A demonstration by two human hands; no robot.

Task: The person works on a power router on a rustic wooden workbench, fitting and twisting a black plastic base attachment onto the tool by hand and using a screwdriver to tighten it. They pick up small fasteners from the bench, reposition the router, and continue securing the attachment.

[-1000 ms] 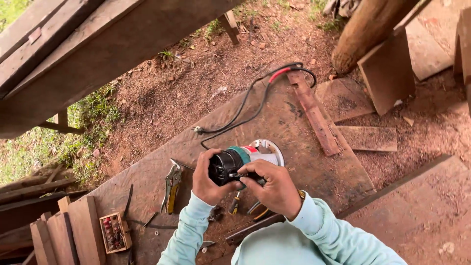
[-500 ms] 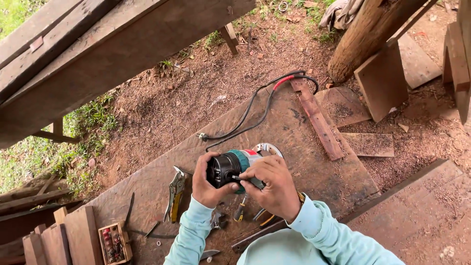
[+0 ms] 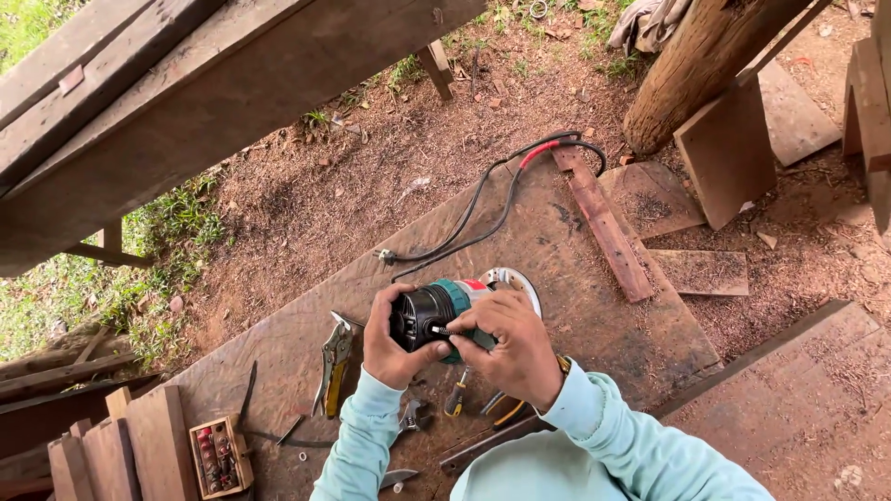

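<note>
The left hand wraps around the black top end of a router, fingers curled over it and thumb across the cap. The right hand closes on the router from the other side, its thumb and forefinger pinching a small metal piece at the black cap; what that piece is cannot be told. The router, green-bodied with a round clear base, is held tilted just above a worn board that serves as a bench. Its black cord runs up the board to a loop with a red section, and a plug lies on the board's edge. Below the hands lie locking pliers, a wrench, a screwdriver and another pair of pliers. Left of these sits a small wooden box of bits, beside stacked planks. A thick post leans at the upper right over reddish dirt.
</note>
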